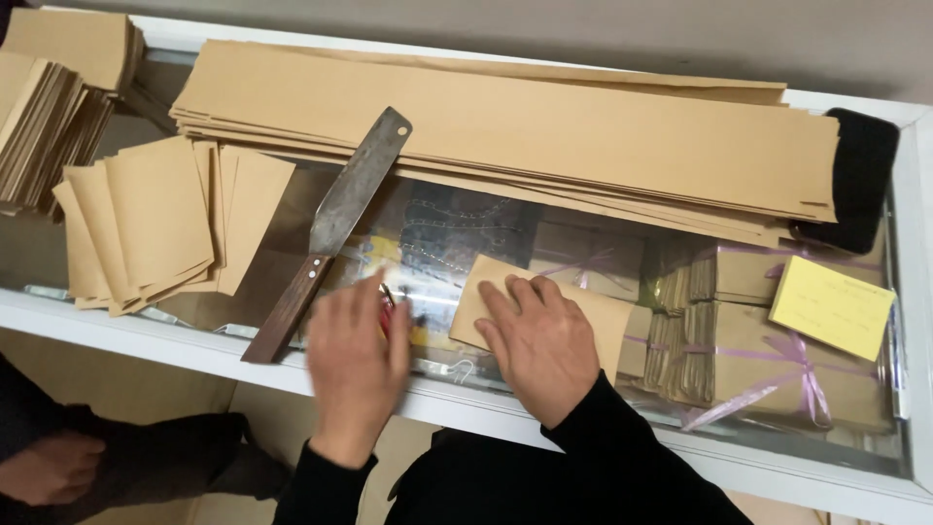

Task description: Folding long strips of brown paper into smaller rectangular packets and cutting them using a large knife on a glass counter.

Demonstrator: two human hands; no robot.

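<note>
My right hand (537,340) presses flat, fingers spread, on a small brown paper piece (593,309) lying on the glass counter top (442,233). My left hand (357,365) is blurred just left of it, over the glass beside a small red object (387,309) that it partly hides. A large knife (335,216) with a wooden handle lies diagonally on the glass, just left of and beyond my left hand.
Long brown paper strips (505,126) are stacked along the back. Cut brown sheets (155,219) fan out at left, with more stacks (44,117) behind. A yellow note (831,306) lies at right. Ribbon-tied bundles (768,360) sit under the glass. Another person's hand (49,467) is at lower left.
</note>
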